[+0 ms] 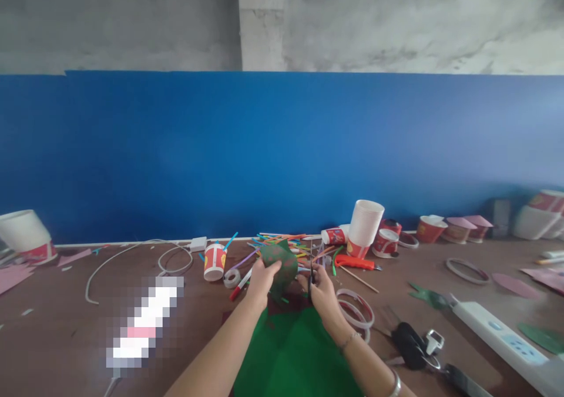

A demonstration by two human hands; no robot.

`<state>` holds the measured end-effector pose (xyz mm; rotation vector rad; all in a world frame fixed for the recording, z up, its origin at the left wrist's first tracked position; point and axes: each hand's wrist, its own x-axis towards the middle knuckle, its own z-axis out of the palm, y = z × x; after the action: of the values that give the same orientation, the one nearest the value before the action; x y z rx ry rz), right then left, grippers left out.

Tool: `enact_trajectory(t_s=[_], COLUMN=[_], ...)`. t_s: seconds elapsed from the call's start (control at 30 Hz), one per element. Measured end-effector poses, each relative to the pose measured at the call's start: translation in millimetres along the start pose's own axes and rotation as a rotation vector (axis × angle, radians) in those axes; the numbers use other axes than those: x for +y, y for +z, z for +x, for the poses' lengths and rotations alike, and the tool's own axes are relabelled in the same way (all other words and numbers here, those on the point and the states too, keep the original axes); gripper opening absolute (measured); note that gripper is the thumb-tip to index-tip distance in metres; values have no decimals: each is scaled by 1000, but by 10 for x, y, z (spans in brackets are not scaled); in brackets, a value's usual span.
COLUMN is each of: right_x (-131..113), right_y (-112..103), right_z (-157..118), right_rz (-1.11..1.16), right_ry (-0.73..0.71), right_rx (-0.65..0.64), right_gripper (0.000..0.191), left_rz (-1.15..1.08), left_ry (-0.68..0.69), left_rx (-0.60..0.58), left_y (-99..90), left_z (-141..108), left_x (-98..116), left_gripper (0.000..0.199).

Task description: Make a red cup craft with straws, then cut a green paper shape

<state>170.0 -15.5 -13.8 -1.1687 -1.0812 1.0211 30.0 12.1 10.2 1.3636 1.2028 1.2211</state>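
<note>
My left hand [263,281] grips a piece of dark green paper [285,263] with uneven edges, the thumb pressed on its face. Just to the right, my right hand [322,294] is closed around the handles of a pair of scissors [311,268], whose blades point up and away from me. The scissors are close beside the paper's right edge; I cannot tell whether they touch it. Beneath both forearms lies a large green sheet [297,353]. Behind the hands is a loose heap of coloured straws [304,245].
Left of the hands stand a red-and-white paper cup [215,262], a tape roll [231,278] and a red-capped marker [240,285]. To the right are stacked white cups [365,226], an orange utility knife [356,262], tape rings [355,312], keys [412,345] and a power strip [502,332].
</note>
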Motion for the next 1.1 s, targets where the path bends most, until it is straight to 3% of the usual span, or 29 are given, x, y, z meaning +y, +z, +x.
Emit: enact_trajectory(t_s=[0.07,0.13,0.27,0.37,0.47,0.63,0.77,0.9,1.1], right_x=[-45,-88,-145,-148,-107,-81,-158,-197,-175], right_y=[29,40,17,0,6,50,68,58,23], right_z=[-30,-57,-76,-73,-76,-133,-200,-214,-190], right_rz=[132,179,175,119,5,-162,-168,-136,-133], right_ry=[47,58,-2,-7,27,119,132,141,155], right_rx=[-69,-93,-42,-38,-152,-431,-535,-547,-570], right_gripper=[39,39,39,39,40,41,43,41,38], left_rz=[-356,-495,-314,-299,-349,-192,-58,27,88], left_ry=[-13,-40,-112,-108,-100,-68,4,91,65], left_rx=[-49,-96,-10,87,160,272,226,166,182], left_y=[10,25,26,6,-22,-67,-89,-97,-110], left_z=[-76,-146,-207,-196,-177,-157,-162,-189,-191], left_x=[6,-8,-109,-199,-245,-247,-211,-170,-201], left_gripper=[35,35,26,34,43,51,50,46,46])
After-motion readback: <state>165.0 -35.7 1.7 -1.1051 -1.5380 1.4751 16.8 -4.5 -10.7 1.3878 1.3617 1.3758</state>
